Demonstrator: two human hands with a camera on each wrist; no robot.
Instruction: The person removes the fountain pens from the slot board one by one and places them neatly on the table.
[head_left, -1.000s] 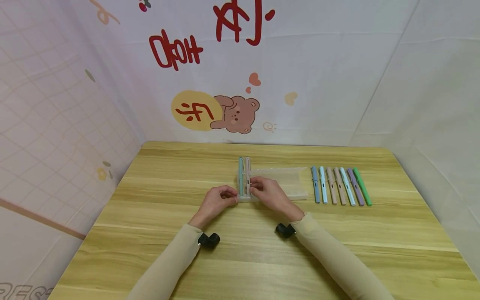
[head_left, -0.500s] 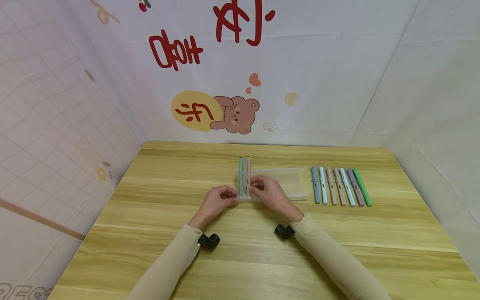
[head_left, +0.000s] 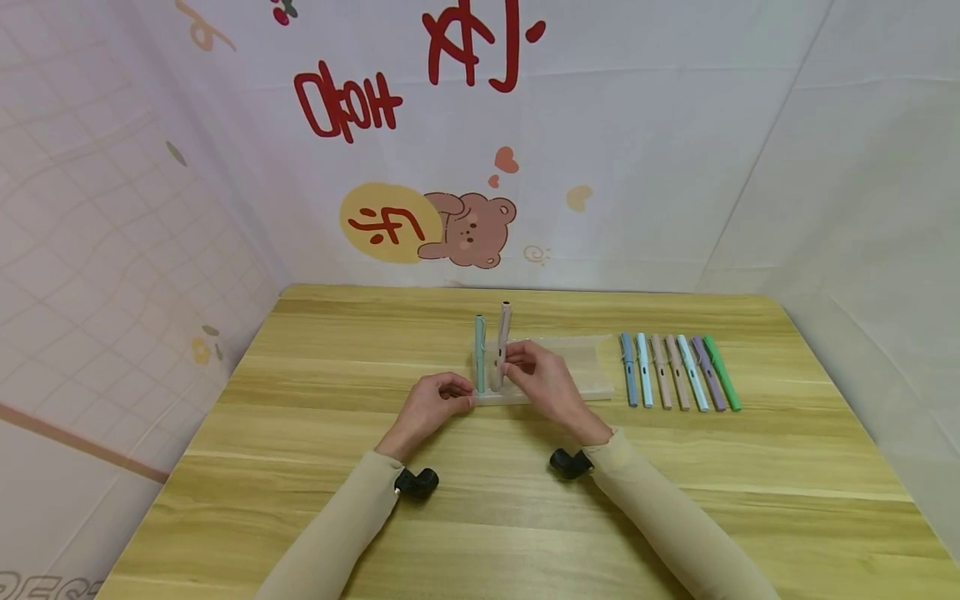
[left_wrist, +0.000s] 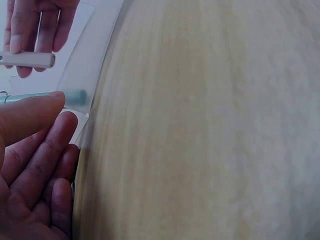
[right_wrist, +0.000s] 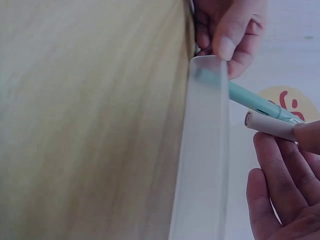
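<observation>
A frosted, see-through plastic pen holder [head_left: 592, 367] lies across the middle of the table. My left hand [head_left: 433, 410] grips its left end between thumb and fingers. Close to that hand a teal pen [head_left: 480, 354] stands upright in the holder, its lower end showing through the plastic in the right wrist view. My right hand [head_left: 546, 382] pinches a pale pinkish pen [head_left: 504, 327] just right of the teal one. This pale pen leans slightly right, and its lower end [right_wrist: 257, 121] is above the holder's front strip [right_wrist: 202, 150], apart from it.
Several capped pens lie in a row to the right of the holder: a blue pen [head_left: 630, 371], light blue and brownish ones, a purple pen [head_left: 708, 373] and a green pen [head_left: 722, 372]. A printed white cloth wall [head_left: 637, 167] stands behind the wooden table [head_left: 495, 517].
My right hand has raised the pale pen and shifted it a little right, away from the teal pen. The left hand stays at the holder's end.
</observation>
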